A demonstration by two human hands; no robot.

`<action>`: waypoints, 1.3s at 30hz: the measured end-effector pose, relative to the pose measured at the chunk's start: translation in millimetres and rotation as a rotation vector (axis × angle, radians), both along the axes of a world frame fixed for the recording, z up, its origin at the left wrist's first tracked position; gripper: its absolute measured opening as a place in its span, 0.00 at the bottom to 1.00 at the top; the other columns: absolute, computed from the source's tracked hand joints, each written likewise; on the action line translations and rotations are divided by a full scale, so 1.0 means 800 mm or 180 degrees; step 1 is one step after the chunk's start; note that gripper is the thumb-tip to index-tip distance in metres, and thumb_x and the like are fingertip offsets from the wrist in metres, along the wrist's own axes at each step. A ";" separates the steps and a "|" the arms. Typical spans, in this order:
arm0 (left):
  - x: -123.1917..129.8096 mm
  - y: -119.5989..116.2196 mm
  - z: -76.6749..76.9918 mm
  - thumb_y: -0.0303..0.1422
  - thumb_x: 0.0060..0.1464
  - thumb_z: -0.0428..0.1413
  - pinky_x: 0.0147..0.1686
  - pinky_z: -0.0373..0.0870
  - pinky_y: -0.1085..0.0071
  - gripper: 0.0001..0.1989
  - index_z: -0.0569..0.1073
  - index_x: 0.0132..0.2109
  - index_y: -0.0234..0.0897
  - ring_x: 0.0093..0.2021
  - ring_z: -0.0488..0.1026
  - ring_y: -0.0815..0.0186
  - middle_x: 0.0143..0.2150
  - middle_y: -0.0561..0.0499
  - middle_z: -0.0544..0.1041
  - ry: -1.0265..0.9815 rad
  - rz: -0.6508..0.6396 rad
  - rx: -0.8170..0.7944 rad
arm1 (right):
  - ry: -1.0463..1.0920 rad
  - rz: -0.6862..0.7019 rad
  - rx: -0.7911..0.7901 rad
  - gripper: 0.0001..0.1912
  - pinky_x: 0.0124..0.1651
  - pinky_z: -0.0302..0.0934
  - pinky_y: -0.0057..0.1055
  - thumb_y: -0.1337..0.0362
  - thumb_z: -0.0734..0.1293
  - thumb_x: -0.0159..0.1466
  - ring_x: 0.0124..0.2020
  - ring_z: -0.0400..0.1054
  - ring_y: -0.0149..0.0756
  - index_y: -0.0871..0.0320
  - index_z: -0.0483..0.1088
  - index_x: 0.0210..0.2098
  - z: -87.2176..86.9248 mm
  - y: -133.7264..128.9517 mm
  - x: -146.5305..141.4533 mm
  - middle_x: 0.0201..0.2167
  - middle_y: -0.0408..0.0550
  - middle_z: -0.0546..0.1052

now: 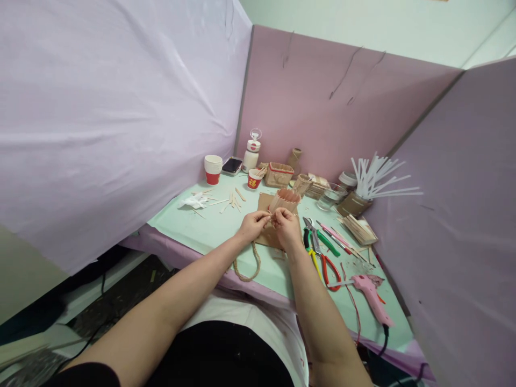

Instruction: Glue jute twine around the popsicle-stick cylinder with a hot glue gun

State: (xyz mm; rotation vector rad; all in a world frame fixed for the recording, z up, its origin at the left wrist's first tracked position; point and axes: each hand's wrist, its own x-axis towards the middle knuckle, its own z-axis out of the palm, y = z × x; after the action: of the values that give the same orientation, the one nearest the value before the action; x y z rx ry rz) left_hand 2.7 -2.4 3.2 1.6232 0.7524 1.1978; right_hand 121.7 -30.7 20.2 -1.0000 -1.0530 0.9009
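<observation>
Your stick-built container (284,198) sits just beyond your fingertips, straight ahead and slightly to the right, over the far part of the cardboard sheet (266,237) on the counter (193,220). Its long axis appears to stand roughly upright, serrated rim facing up; your hands hide its near foot, so any tilt is hard to judge. Your right hand (287,226) is the nearer, overlapping the container's near side, while your left hand (253,224) comes in from its near left. Both hands have their fingers curled, tips meeting just in front of the container; you may be pinching something small there, but I cannot tell what, or whether either hand grips. The braided rope (246,279) loops toward you, to the container's near left.
</observation>
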 end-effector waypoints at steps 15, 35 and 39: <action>-0.004 -0.003 -0.003 0.40 0.53 0.54 0.35 0.65 0.72 0.13 0.77 0.35 0.35 0.32 0.71 0.66 0.30 0.51 0.78 0.0475 0.0375 0.0379 | -0.0630 -0.0420 -0.0117 0.12 0.31 0.54 0.28 0.55 0.69 0.52 0.27 0.61 0.31 0.59 0.72 0.28 -0.002 0.001 0.010 0.25 0.43 0.72; -0.005 0.004 0.001 0.37 0.46 0.60 0.34 0.62 0.73 0.10 0.74 0.31 0.33 0.30 0.67 0.70 0.27 0.54 0.73 -0.0493 0.0061 -0.0521 | -0.0642 -0.0117 -0.0309 0.17 0.24 0.50 0.27 0.49 0.67 0.53 0.20 0.55 0.28 0.58 0.72 0.30 -0.012 0.007 0.011 0.20 0.40 0.68; -0.006 0.003 0.005 0.39 0.42 0.62 0.26 0.57 0.75 0.13 0.72 0.30 0.33 0.23 0.60 0.74 0.22 0.57 0.68 -0.0759 -0.0151 -0.0964 | -0.0736 -0.0148 -0.0274 0.17 0.24 0.50 0.27 0.50 0.67 0.54 0.20 0.55 0.28 0.58 0.74 0.32 -0.013 0.006 0.011 0.18 0.39 0.68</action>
State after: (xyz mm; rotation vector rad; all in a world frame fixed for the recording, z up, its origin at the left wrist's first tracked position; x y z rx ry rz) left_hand -2.3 0.4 6.8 1.2196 0.7003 1.1567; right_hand 130.1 -25.6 9.5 -1.2175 -1.1868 0.8115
